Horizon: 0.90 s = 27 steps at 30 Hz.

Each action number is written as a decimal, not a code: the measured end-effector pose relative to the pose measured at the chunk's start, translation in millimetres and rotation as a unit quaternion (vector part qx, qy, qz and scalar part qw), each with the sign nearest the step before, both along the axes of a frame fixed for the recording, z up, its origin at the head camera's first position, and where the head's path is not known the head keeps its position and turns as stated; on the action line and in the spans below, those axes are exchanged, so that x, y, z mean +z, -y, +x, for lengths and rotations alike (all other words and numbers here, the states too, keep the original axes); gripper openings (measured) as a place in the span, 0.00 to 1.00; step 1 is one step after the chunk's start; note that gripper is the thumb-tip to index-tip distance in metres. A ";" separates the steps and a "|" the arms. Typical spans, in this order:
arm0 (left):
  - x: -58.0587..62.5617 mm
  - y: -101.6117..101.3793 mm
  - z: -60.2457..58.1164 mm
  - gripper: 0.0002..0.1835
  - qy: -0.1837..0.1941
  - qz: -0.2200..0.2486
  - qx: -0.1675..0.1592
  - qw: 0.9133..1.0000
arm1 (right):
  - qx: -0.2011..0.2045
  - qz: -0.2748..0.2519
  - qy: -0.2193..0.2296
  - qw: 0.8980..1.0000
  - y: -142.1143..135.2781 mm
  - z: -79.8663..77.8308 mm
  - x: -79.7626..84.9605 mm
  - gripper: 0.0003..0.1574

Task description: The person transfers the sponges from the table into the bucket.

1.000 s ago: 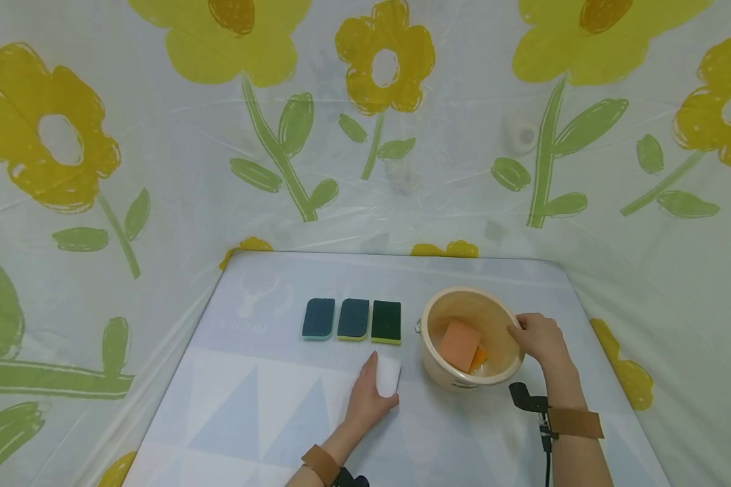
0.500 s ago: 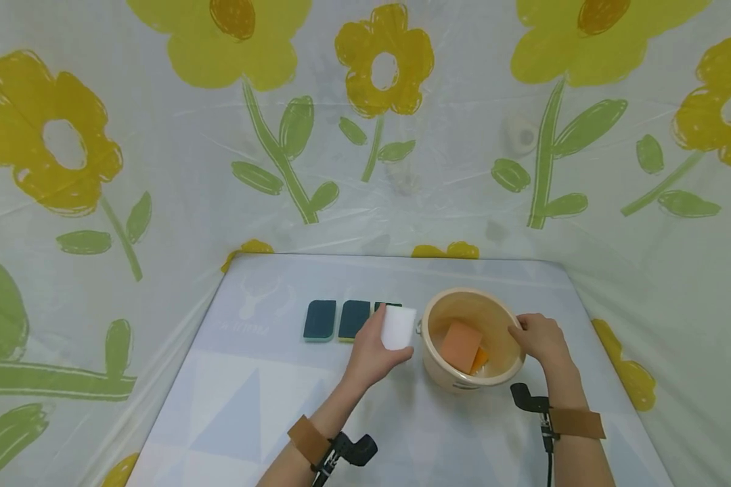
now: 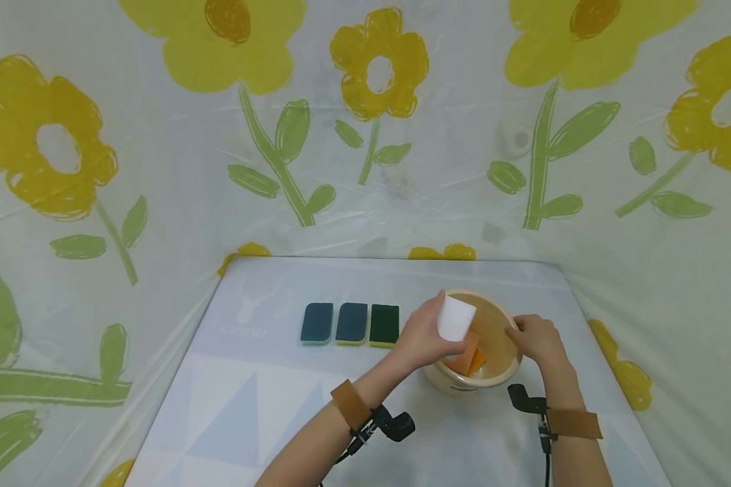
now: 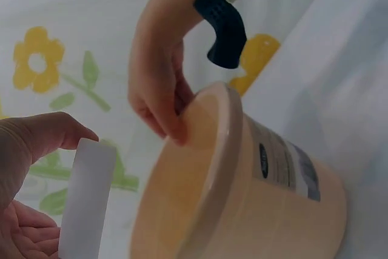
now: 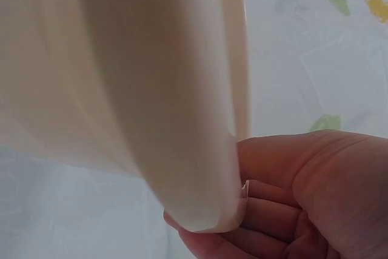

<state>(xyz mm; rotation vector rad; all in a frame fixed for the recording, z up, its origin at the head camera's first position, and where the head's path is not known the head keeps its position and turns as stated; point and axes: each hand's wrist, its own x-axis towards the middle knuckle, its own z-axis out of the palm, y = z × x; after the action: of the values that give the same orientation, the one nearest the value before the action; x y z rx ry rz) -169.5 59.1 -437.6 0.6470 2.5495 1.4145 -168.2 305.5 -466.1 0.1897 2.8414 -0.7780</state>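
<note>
A pale sheet [image 3: 183,135] printed with yellow flowers closes in the room behind and beside the table [image 3: 225,392], whose top carries faint blue triangles. From my station, what matters is the white block [image 3: 457,318] against the bucket [image 3: 498,328]: in the head view it overlaps the left part of the opening, its long edges tilted, tops leaning right. My left hand [image 3: 425,336] grips it between thumb and fingers and is the nearer one; its height over the rim I can't judge. My right hand [image 3: 539,338] pinches the opposite rim, on the side toward the table's right edge. Orange pieces [image 3: 478,361] lie inside. Left of the bucket, nearer the table's far edge, three scouring sponges [image 3: 351,323] sit in a row.
</note>
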 end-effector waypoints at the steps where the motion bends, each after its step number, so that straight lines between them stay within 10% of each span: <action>1: -1.3 -3.1 -1.0 0.48 0.000 -0.005 -0.004 1.000 | 0.000 0.000 0.000 1.000 0.0 0.1 -0.1 0.20; 15: -20.2 -27.8 -11.1 0.45 -0.024 -0.026 -0.024 0.999 | -0.001 -0.003 0.002 1.000 0.3 -1.3 -1.1 0.19; 27: -32.7 -46.9 -12.3 0.52 0.027 -0.107 -0.008 0.994 | 0.000 0.002 -0.006 1.000 0.0 0.4 -0.9 0.20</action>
<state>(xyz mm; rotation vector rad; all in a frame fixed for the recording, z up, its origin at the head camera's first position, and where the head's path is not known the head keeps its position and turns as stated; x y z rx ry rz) -181.8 105.9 -470.4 0.5829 2.5974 1.1156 -167.8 305.5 -467.0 0.1860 2.8543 -0.7751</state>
